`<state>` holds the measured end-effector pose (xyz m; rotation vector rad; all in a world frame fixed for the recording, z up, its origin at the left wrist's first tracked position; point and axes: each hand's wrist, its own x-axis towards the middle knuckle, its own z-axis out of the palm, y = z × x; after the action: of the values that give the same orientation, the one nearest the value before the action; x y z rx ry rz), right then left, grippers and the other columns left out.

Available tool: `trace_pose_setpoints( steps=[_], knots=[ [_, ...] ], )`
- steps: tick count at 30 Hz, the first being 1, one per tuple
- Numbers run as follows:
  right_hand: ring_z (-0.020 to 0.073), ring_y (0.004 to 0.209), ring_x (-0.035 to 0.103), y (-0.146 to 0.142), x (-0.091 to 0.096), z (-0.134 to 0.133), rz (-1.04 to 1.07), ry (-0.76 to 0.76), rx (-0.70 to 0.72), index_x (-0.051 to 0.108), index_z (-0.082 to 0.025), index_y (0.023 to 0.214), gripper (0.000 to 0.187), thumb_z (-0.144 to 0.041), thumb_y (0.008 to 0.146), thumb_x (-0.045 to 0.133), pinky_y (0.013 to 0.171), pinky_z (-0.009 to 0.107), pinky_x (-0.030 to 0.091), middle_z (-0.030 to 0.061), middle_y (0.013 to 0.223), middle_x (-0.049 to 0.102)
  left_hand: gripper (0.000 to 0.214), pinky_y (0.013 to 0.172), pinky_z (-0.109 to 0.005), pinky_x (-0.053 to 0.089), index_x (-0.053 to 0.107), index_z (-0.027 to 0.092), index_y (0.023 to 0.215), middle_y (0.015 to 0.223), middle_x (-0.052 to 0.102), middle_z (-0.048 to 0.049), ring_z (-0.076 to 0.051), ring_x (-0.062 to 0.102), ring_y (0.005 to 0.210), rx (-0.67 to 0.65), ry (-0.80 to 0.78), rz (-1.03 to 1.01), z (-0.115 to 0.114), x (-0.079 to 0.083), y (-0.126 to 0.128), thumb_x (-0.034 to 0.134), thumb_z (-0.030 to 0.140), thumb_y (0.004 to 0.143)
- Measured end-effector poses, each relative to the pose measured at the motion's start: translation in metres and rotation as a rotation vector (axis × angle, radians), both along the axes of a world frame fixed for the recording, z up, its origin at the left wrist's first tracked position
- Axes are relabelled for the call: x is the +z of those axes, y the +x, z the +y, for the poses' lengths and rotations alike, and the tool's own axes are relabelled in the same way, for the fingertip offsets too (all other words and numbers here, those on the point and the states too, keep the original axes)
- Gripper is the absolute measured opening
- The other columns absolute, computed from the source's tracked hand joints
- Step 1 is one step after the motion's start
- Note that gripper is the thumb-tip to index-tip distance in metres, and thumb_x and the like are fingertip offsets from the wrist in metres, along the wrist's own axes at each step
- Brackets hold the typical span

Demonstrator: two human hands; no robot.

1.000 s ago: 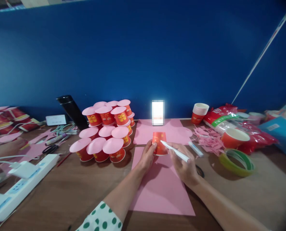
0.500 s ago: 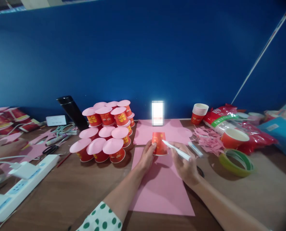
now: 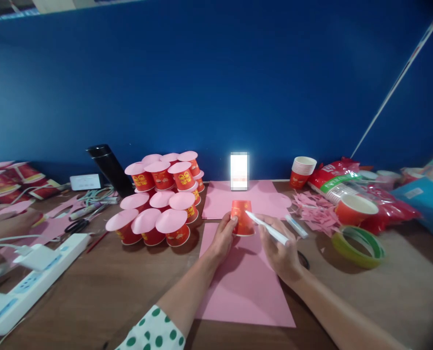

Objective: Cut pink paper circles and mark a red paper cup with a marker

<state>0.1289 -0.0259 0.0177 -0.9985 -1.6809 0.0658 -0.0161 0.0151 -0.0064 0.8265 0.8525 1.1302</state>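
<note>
An upside-down red paper cup (image 3: 243,218) stands at the far end of the near pink paper sheet (image 3: 238,291). My left hand (image 3: 223,238) is closed on the cup's left side, thumb toward me. In my right hand (image 3: 282,253) is a white pen (image 3: 271,231), slanted with its upper-left tip at the cup's right side. Whether the tip touches the cup I cannot tell. Beyond the cup lies more pink paper (image 3: 216,199). To the left, upturned red cups topped with pink paper discs (image 3: 171,221) are stacked together.
Rightward are pink paper scraps (image 3: 316,211), a tape roll (image 3: 358,248), a loose cup (image 3: 355,211), a cup stack (image 3: 302,172) and red packaging (image 3: 333,175). At left are a power strip (image 3: 37,282), scissors (image 3: 76,226), a black flask (image 3: 110,167) and another person's hand (image 3: 12,223).
Almost nothing differs. The view has shifted very slightly, while both hands, the cup and the pen keep the same positions relative to each other.
</note>
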Motion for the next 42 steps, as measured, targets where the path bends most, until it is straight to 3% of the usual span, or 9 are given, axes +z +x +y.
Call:
trace_pose_setpoints(
  steps=[9,18,33,42],
  knots=[
    [0.0194,0.083,0.063,0.001,-0.001,0.0,0.002,-0.035,0.009,0.062,-0.021,0.111,0.022,-0.021,0.095,0.047,0.076,0.034,0.053,0.0079,0.096,0.068,0.032,0.067,-0.025,0.045,0.061,0.027,0.103,0.091,0.065,-0.0017,-0.015,0.06,0.077,0.004,0.018,-0.003,0.002,-0.005,0.0,0.064,0.047,0.077],
    [0.0192,0.079,0.063,-0.001,0.004,-0.003,-0.029,-0.022,-0.012,0.063,-0.02,0.104,0.02,-0.021,0.095,0.045,0.073,0.034,0.052,0.007,0.088,0.068,0.034,0.068,-0.025,0.046,0.059,0.024,0.096,0.082,0.064,-0.0001,-0.015,0.062,0.075,-0.006,0.011,-0.055,-0.001,0.004,0.001,0.068,0.047,0.073],
    [0.0198,0.079,0.063,-0.001,0.002,-0.001,-0.03,-0.017,0.024,0.062,-0.019,0.098,0.018,-0.021,0.095,0.044,0.073,0.035,0.053,0.0077,0.085,0.067,0.033,0.07,-0.025,0.045,0.058,0.026,0.096,0.089,0.064,0.0,-0.015,0.062,0.08,-0.014,-0.018,-0.026,-0.002,0.006,0.001,0.067,0.048,0.074],
    [0.0189,0.075,0.063,0.0,0.002,-0.001,-0.03,0.008,-0.037,0.061,-0.019,0.098,0.016,-0.018,0.094,0.046,0.07,0.034,0.051,0.0061,0.082,0.067,0.029,0.072,-0.025,0.047,0.058,0.024,0.095,0.087,0.064,0.0004,-0.014,0.063,0.079,-0.015,0.036,-0.09,-0.001,0.004,0.001,0.066,0.044,0.076]
  ],
)
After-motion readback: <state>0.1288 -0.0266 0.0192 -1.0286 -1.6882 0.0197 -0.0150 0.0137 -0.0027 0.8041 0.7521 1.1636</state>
